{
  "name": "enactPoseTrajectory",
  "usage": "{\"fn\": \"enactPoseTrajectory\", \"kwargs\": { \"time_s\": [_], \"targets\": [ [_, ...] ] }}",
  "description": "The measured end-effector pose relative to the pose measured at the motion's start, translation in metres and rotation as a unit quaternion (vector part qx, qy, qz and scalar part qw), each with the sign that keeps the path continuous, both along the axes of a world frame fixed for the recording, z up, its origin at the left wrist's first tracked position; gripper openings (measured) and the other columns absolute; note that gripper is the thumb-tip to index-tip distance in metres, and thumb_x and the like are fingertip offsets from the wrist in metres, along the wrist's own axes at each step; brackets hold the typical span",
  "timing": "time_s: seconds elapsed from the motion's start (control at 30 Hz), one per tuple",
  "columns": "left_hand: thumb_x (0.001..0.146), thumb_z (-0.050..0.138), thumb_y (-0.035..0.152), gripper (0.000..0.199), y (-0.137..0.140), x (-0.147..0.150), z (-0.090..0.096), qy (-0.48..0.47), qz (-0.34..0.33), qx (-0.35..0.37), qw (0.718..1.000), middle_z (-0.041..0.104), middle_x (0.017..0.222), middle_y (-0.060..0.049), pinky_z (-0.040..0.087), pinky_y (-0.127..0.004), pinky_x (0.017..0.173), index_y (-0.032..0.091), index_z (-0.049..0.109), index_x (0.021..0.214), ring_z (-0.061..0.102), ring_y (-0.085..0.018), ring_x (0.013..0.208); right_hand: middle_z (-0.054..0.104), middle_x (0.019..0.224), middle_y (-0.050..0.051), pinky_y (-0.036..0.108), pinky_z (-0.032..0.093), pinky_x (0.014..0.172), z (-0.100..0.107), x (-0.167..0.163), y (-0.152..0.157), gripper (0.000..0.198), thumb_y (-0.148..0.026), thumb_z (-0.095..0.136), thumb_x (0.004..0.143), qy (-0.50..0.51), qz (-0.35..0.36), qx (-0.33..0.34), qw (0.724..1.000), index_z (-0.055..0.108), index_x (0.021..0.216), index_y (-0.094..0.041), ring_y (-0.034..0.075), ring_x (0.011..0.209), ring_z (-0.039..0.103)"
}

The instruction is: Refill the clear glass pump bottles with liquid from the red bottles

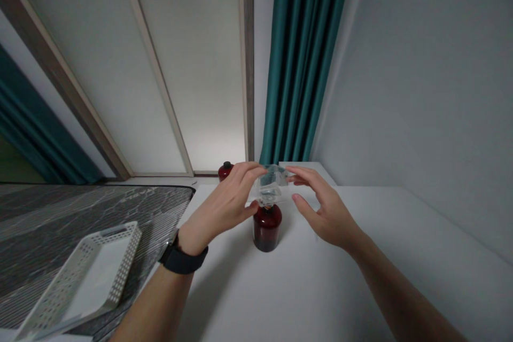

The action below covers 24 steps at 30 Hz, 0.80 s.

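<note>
My left hand (230, 197) wears a black watch and curves around the left side of a clear see-through cover (273, 184). Its fingertips touch the cover's upper edge, and the thumb is low by its base. From the other side my right hand (324, 206) meets the cover with its fingertips, thumb apart below. Directly under the cover, a dark red canister (267, 230) stands upright on the white table (304, 288). Whether the cover rests on the canister's top or hangs just above it, I cannot tell. A second red canister (225, 172) with a black cap is partly hidden behind my left hand.
A white perforated basket (130, 262) lies to the left on a grey patterned surface (160, 208). Beyond the table are a teal curtain (304, 64) and frosted sliding panels (200, 75). A pale wall (420, 91) runs along the right.
</note>
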<state>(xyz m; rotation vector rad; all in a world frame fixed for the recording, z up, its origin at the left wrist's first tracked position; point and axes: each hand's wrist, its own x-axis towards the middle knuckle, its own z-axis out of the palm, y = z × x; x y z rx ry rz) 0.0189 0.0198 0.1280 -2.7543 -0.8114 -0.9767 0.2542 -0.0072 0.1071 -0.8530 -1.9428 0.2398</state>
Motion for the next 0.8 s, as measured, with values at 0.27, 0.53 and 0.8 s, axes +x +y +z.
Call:
{"fn": "enactPoseTrajectory", "kwargs": {
  "time_s": [0.27,0.53,0.8],
  "targets": [
    [0.080,0.063,0.002,0.066,-0.0008,0.0006,-0.0011,0.011,0.008,-0.001,1.000,0.048,0.133,-0.014,0.052,-0.049,0.099,0.021,0.033,0.135,0.047,-0.030,0.126,0.059,0.133,0.011,0.048,0.051,0.100,0.0036,0.0035,-0.0018,0.045,-0.017,0.050,0.094,-0.014,-0.006,-0.005,1.000,0.048,0.137,-0.027,0.025,0.112,0.063],
    [0.080,0.062,0.001,0.064,-0.0011,0.0008,-0.0007,0.027,0.017,0.007,0.999,0.048,0.134,-0.014,0.053,-0.049,0.096,0.021,0.034,0.134,0.048,-0.031,0.124,0.061,0.130,0.011,0.047,0.052,0.100,0.0048,0.0043,-0.0016,0.044,-0.018,0.051,0.094,-0.025,-0.015,-0.004,1.000,0.048,0.137,-0.026,0.024,0.112,0.064],
    [0.081,0.062,0.002,0.062,-0.0025,0.0003,0.0005,0.026,0.016,-0.008,0.999,0.048,0.134,-0.014,0.052,-0.049,0.099,0.021,0.034,0.133,0.047,-0.031,0.125,0.061,0.131,0.010,0.047,0.052,0.099,0.0053,0.0069,-0.0021,0.045,-0.019,0.051,0.093,-0.024,-0.013,-0.015,1.000,0.048,0.137,-0.027,0.025,0.112,0.064]
  ]
}}
